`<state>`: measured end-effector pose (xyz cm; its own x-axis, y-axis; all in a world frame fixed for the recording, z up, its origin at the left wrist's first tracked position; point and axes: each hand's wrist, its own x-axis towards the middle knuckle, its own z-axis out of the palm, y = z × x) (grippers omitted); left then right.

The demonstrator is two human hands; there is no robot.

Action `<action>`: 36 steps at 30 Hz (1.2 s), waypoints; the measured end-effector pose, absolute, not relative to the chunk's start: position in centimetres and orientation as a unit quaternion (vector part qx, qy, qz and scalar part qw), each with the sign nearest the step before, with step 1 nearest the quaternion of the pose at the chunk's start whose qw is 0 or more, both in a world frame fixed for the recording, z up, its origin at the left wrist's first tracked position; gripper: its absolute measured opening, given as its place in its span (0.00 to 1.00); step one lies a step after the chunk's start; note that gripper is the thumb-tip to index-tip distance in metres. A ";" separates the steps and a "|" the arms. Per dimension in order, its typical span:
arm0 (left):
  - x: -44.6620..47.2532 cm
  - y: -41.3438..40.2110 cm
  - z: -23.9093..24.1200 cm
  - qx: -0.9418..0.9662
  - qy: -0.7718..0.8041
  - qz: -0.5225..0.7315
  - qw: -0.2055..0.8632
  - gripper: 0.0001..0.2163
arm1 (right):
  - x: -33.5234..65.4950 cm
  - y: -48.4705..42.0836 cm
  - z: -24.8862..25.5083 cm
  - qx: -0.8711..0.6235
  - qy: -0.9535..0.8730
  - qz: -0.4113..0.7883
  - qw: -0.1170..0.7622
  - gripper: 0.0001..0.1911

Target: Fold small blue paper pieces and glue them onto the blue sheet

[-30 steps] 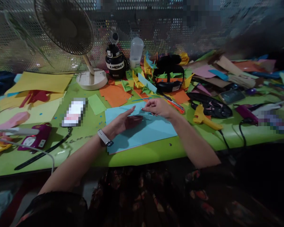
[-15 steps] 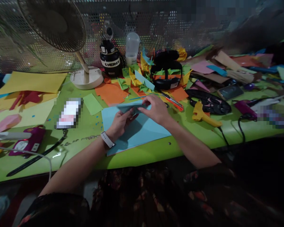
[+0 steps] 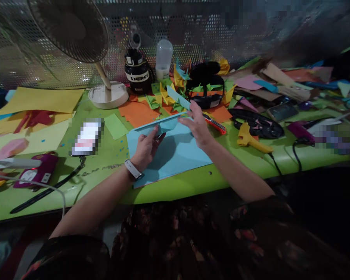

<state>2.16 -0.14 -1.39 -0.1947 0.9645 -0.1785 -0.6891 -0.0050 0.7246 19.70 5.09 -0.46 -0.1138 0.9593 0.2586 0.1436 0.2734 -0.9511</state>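
My left hand (image 3: 147,146), with a white band on its wrist, pinches a small folded piece of light-blue paper (image 3: 168,125) between thumb and fingers. Beneath it a larger light-blue paper sheet (image 3: 183,157) lies flat on the green table. My right hand (image 3: 197,126) is raised at the piece's right side, fingers spread and holding nothing. Whether its fingertips touch the paper I cannot tell. Beyond that hand lies an orange-red cutter (image 3: 217,125).
Folded yellow and green paper shapes (image 3: 163,95), a black bottle (image 3: 137,74) and a fan (image 3: 107,95) stand behind. On the right are a yellow glue gun (image 3: 252,140) and a black palette (image 3: 261,124). A phone (image 3: 88,137) lies left.
My right hand has let go of the folded blue paper and moved right, its fingers opening out. My left hand has shifted slightly left and still holds the piece.
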 end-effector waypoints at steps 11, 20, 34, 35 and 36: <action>2.4 -0.3 -1.7 0.252 0.326 0.688 0.597 0.09 | 16.2 2.9 -1.2 -0.381 -0.490 0.641 0.451 0.21; 2.7 -0.8 -2.1 0.292 0.349 0.657 0.600 0.07 | 16.3 2.6 -0.9 -0.399 -0.490 0.617 0.469 0.21; -3.1 0.6 1.8 0.371 0.367 0.432 0.735 0.32 | 19.0 4.0 0.4 -0.341 -0.583 0.602 0.427 0.15; -2.9 0.6 1.5 0.390 0.381 0.421 0.725 0.27 | 18.9 3.9 0.3 -0.338 -0.598 0.600 0.409 0.15; -2.7 0.6 1.1 0.411 0.397 0.412 0.710 0.24 | 18.8 3.8 0.2 -0.338 -0.611 0.596 0.396 0.15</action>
